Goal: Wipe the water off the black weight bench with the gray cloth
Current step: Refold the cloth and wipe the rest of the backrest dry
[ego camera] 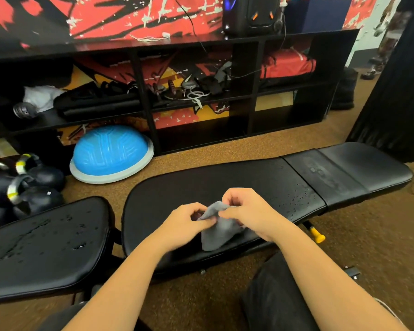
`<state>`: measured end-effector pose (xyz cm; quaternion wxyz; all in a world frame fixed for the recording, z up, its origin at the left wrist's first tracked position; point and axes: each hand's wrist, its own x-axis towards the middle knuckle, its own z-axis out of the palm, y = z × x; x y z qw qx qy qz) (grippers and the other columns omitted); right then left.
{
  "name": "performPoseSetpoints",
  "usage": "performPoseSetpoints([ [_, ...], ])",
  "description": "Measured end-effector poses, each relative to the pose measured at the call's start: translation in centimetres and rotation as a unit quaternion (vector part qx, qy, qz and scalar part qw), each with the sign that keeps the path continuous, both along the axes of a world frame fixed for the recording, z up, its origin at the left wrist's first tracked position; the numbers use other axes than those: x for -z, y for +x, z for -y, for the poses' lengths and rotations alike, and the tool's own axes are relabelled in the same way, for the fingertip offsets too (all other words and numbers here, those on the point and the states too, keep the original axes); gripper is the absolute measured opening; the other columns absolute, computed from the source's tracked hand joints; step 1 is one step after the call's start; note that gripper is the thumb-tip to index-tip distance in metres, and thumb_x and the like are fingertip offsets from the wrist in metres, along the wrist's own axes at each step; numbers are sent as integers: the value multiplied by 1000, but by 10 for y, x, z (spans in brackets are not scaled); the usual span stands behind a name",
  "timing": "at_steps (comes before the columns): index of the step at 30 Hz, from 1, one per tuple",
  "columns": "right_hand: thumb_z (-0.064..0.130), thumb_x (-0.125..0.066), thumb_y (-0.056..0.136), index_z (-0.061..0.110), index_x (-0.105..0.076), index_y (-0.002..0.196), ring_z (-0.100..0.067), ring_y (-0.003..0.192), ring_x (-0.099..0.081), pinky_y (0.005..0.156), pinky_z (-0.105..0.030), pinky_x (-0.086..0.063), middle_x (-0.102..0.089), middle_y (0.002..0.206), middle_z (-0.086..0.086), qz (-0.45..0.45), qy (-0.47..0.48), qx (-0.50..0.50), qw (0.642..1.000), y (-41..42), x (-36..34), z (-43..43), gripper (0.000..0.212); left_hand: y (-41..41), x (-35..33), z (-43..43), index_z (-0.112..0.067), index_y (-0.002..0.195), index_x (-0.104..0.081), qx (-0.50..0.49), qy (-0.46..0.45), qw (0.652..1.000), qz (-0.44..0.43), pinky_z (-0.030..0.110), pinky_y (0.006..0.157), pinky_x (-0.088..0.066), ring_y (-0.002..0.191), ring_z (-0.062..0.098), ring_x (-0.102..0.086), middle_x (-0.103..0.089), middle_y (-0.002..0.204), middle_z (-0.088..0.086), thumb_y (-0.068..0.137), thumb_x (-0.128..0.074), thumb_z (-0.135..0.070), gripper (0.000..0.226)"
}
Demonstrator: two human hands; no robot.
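Observation:
The black weight bench (237,182) runs from centre to right, and its separate seat pad (46,244) lies at the lower left. Water drops bead on the seat pad and on the bench's right part near the seam (304,197). A gray cloth (218,232) hangs bunched just above the bench's near edge. My left hand (184,220) pinches its upper left part and my right hand (246,211) pinches its top edge. Both hands are close together over the middle of the bench.
A blue balance dome (110,154) sits on the brown floor behind the bench. Black kettlebells (26,185) stand at the left. A black shelf unit (177,96) with gear lines the wall. A yellow-tipped bench pin (317,235) sticks out on the right. My dark-clad knee (280,295) is at lower right.

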<state>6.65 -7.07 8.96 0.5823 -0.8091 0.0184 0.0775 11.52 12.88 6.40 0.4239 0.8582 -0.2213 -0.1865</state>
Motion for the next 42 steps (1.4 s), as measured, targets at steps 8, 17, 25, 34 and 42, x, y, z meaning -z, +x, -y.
performPoseSetpoints([
  [8,7,-73,89,25,-69,118,-36,92,-68,75,-53,-54,-68,107,-31,77,227,15,971,-7,-29,0,35,-7,-35,-12,-27,102,-77,-135,-198,965,108,36,88,-59,97,8,-72,-77,99,-12,92,-74,-15,16],
  [17,3,-73,88,9,-73,109,-20,84,-73,64,-35,-60,-75,92,-11,98,171,-19,980,-26,-55,-6,21,-18,-58,-19,-40,98,-75,-173,-209,923,272,20,85,-55,93,4,-72,-76,93,-20,89,-74,-6,35],
  [25,25,-83,82,20,-72,81,-17,66,-64,68,-36,-57,-72,78,-10,87,-53,-90,991,-40,-72,-4,12,-34,-62,-25,-24,100,-75,-88,-99,908,398,24,77,-55,89,-1,-69,-73,93,-20,94,-66,-12,16],
  [34,30,-80,85,25,-54,60,-3,59,-44,59,-17,-37,-49,70,9,147,-155,-113,971,-56,-89,-4,36,-42,-80,-34,-13,96,-71,-2,-94,878,469,25,81,-51,94,3,-61,-63,96,-15,93,-61,-3,14],
  [42,17,-80,85,18,-55,55,-20,116,-52,94,-29,-41,-58,116,10,309,-98,-76,943,-62,-93,-17,39,-51,-90,-38,-23,105,-67,-20,-108,874,473,32,80,-52,95,9,-63,-63,101,-17,96,-58,-4,23],
])
